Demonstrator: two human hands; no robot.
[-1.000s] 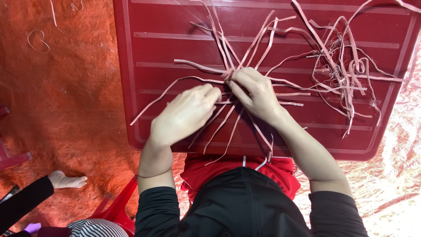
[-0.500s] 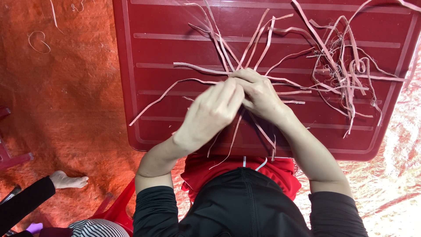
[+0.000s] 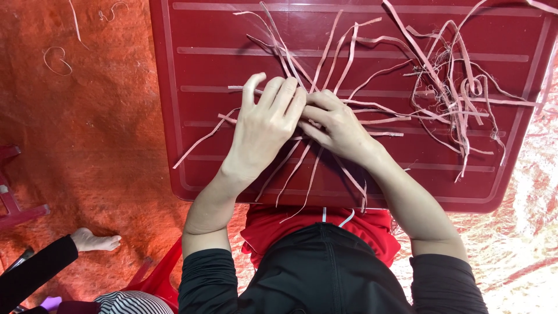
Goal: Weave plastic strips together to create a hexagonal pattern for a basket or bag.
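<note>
Left hand (image 3: pixel 264 125) and right hand (image 3: pixel 337 128) pinched together over crossed pale strips (image 3: pixel 308 96) at mid red plastic table (image 3: pixel 197 145) — loose ends splayed, likely to slip or tangle with the heap (image 3: pixel 453 93) just beside.

A red plastic table (image 3: pixel 192 116) with raised ribs across its top carries the work. Thin pale pink strips (image 3: pixel 349 58) lie spread on it, fanning out from the middle, some hanging over the near edge. A tangled pile of strips (image 3: pixel 459 93) sits toward the right side. The table stands on an orange mat (image 3: pixel 99 134), where a few loose curled strips (image 3: pixel 55 61) lie near the upper left.
</note>
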